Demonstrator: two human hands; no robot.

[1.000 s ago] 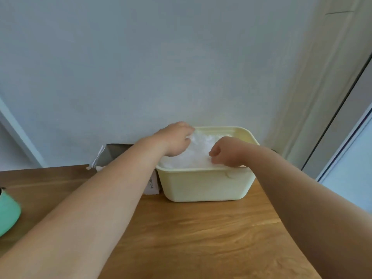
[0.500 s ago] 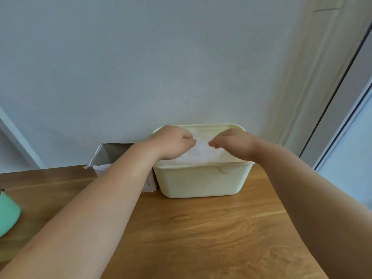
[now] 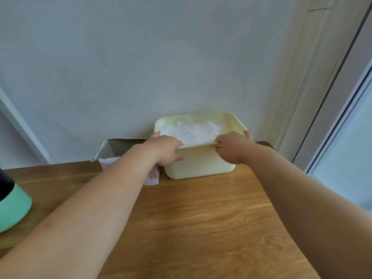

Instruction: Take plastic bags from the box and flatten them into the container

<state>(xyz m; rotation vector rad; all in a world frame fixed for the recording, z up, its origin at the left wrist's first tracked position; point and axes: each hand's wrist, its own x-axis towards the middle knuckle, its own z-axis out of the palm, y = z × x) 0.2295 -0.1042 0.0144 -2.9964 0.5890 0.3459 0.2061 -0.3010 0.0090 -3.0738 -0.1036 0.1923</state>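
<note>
A pale yellow plastic container (image 3: 201, 164) stands against the wall at the back of the wooden table. Flattened translucent white plastic bags (image 3: 193, 130) lie inside it. My left hand (image 3: 166, 149) grips the near rim at the left corner, with the thumb on the left wall. At the right corner, my right hand (image 3: 233, 146) grips the same near rim, fingers curled over the edge. An open cardboard box (image 3: 118, 150) sits just left of the container, partly hidden behind my left forearm.
The wooden table (image 3: 201, 218) stretches toward me. A mint green and black object (image 3: 12, 208) stands at the left edge. A wall lies right behind the container, and a door frame and glass pane (image 3: 346, 117) rise on the right.
Both hands came off the bags inside the container and moved back to its near rim, which they now grip at the two corners.
</note>
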